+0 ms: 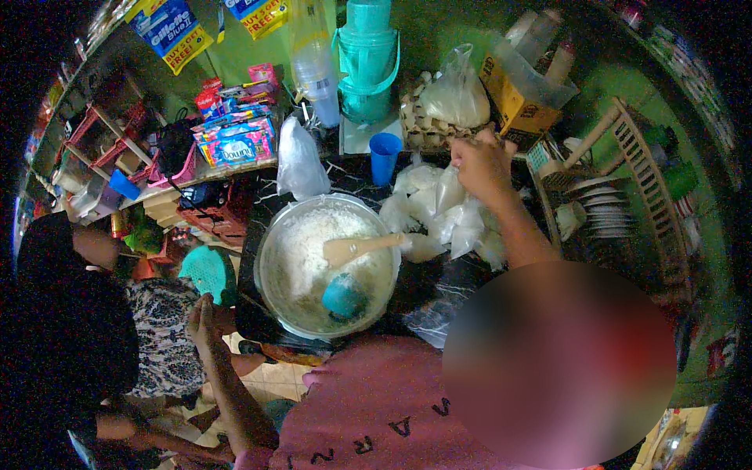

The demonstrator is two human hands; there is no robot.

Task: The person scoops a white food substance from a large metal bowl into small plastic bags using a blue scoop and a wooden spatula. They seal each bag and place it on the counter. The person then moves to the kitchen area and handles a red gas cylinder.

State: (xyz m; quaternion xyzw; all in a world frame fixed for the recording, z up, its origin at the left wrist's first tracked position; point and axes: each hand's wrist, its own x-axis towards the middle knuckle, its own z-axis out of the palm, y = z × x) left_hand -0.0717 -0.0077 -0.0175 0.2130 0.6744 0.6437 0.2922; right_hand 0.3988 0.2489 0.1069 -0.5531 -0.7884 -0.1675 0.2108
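Head view, right hand (482,163) outstretched, grip pinching a clear bag (448,190), left hand (202,319) flat, open.

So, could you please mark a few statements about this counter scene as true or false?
1. The right hand is at the pile of filled clear bags. True.
2. The big bowl is empty. False: it holds white grains, a wooden scoop and a teal cup.
3. A blue cup stands behind the bags. True.
4. The left hand grips the scoop. False: it is apart from the bowl, open, holding nothing.
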